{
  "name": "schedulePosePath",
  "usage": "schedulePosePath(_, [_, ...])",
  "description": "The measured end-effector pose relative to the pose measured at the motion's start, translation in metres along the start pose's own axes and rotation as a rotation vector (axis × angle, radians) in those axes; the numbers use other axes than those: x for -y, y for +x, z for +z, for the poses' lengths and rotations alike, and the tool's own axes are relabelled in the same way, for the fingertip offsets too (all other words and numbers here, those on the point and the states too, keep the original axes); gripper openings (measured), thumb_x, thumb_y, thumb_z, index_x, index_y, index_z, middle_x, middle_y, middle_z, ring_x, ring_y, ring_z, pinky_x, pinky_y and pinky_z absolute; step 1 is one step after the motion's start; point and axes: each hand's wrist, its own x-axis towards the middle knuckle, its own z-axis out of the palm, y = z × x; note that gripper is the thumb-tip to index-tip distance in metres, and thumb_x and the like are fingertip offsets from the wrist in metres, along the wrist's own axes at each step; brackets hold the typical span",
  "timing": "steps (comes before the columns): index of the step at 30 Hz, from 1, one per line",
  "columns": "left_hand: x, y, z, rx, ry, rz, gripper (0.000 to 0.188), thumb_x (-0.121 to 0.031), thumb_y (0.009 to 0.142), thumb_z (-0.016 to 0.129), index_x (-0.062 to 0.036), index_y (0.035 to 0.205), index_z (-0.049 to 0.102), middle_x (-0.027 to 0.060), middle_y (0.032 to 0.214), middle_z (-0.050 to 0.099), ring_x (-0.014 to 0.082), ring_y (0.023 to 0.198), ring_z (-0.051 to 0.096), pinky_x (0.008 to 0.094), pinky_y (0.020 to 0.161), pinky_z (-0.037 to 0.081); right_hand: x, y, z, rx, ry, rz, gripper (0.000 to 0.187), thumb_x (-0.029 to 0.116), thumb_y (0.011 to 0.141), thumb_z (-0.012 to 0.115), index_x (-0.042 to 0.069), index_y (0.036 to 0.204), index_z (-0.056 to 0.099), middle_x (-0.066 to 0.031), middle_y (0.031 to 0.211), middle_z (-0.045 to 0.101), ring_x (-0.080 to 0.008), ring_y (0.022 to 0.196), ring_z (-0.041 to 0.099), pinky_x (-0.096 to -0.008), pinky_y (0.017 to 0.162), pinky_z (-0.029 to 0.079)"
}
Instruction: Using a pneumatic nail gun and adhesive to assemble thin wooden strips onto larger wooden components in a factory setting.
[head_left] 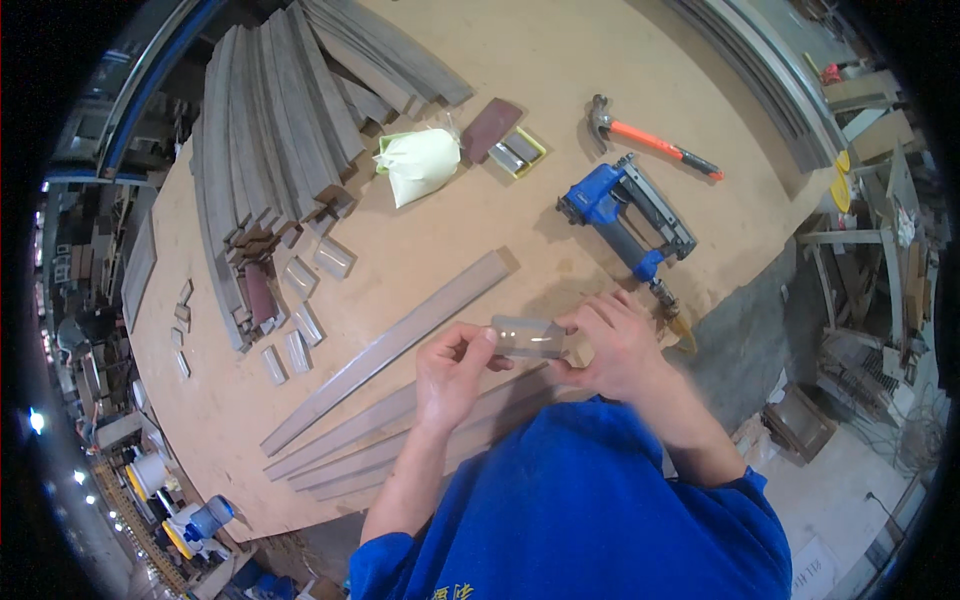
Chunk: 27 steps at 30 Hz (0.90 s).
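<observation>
Both hands hold one small, flat greyish-brown block (527,338) with a glossy face, just in front of my body above the near edge of the table. My left hand (452,372) pinches its left end between thumb and fingers. On its right end, my right hand (612,345) grips with thumb and fingertips. Several long brown wooden strips (385,352) lie below and to the left of the hands. Similar small shiny blocks (300,276) are scattered on the table at the left.
A blue nail gun (610,205) with a hose lies right of centre, a claw hammer (655,140) beyond it. Farther back sit a tied pale bag (418,165), a yellow-edged box (517,152) and brown sandpaper (490,128). Stacked grey-brown slats (270,120) fill the far left.
</observation>
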Motion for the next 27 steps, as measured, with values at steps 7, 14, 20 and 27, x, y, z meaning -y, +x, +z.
schedulePosePath(7, [-0.008, 0.013, -0.003, -0.093, 0.104, -0.180, 0.032, -0.028, 0.103, 0.068, 0.0026, 0.092, 0.070, 0.0079, 0.078, 0.071, 0.0139, 0.065, 0.067, 0.0289, 0.062, 0.053, 0.012, -0.003, 0.004, 0.037, 0.014, 0.001, 0.045, 0.021, 0.066, 0.086, 0.011, 0.104, 0.064, -0.0072, 0.094, 0.066, -0.0277, 0.094, 0.065, -0.0427, 0.086, 0.049])
schedulePosePath(14, [0.048, 0.008, -0.038, -0.081, 0.964, 0.427, 0.035, -0.024, 0.090, 0.077, -0.0034, 0.117, 0.072, 0.0119, 0.104, 0.069, 0.0292, 0.099, 0.065, 0.0414, 0.089, 0.052, -0.036, -0.013, 0.026, 0.098, -0.079, 0.185, 0.043, 0.021, 0.070, 0.084, 0.013, 0.109, 0.065, -0.0040, 0.097, 0.066, -0.0286, 0.098, 0.065, -0.0402, 0.086, 0.048])
schedulePosePath(20, [0.076, -0.002, -0.052, -0.045, 1.279, 0.477, 0.055, -0.024, 0.080, 0.083, -0.0072, 0.130, 0.067, 0.0109, 0.119, 0.062, 0.0338, 0.112, 0.059, 0.0467, 0.097, 0.050, -0.064, -0.007, 0.038, 0.145, -0.153, 0.268, 0.042, 0.014, 0.074, 0.078, 0.011, 0.114, 0.066, -0.0075, 0.104, 0.065, -0.0302, 0.103, 0.064, -0.0433, 0.090, 0.051])
schedulePosePath(27, [0.059, 0.007, -0.041, -0.036, 0.981, 0.457, 0.056, -0.022, 0.081, 0.083, -0.0117, 0.133, 0.064, 0.0106, 0.121, 0.064, 0.0321, 0.114, 0.062, 0.0429, 0.097, 0.052, -0.059, 0.013, 0.066, 0.260, -0.062, 0.115, 0.051, 0.014, 0.073, 0.080, 0.015, 0.122, 0.066, -0.0074, 0.111, 0.064, -0.0313, 0.111, 0.062, -0.0448, 0.095, 0.052])
